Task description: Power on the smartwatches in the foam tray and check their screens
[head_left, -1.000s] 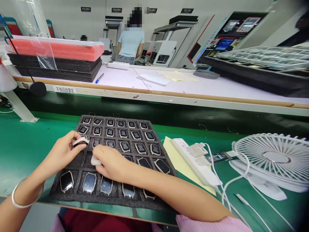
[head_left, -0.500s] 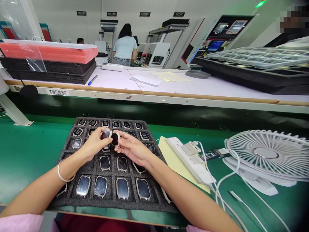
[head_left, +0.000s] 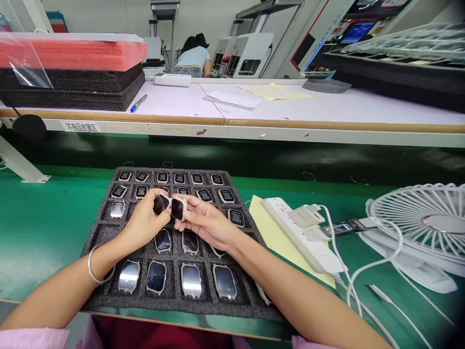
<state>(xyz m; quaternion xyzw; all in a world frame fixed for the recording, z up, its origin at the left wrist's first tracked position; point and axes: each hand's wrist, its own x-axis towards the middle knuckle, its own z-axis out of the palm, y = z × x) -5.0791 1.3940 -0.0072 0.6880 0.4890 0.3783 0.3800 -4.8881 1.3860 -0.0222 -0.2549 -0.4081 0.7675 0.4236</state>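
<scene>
My left hand [head_left: 148,215] is closed on a smartwatch body [head_left: 161,203] with a dark screen and pale frame. Right beside it, my right hand [head_left: 207,220] grips another smartwatch body [head_left: 178,209], also dark-screened. The two watches are side by side above a black foam tray [head_left: 170,304]. Several strapless watches lie in the tray's compartments. Those in the far rows, such as one watch [head_left: 226,196], show white text; nearer ones, such as one watch [head_left: 156,277], have dark or reflective screens. My hands and forearms hide part of the tray.
Right of the tray, a white power strip [head_left: 290,228] with a plugged-in adapter lies on yellow paper [head_left: 256,213]. Cables and a white fan [head_left: 428,223] are farther right. A raised shelf [head_left: 174,104] behind holds stacked red and black foam [head_left: 72,58], a pen and papers. A person [head_left: 192,55] bends beyond it.
The view has tilted down and shifted, so the shelf stands higher in the picture. Both hands still hold the two watches side by side. The person behind has bent lower.
</scene>
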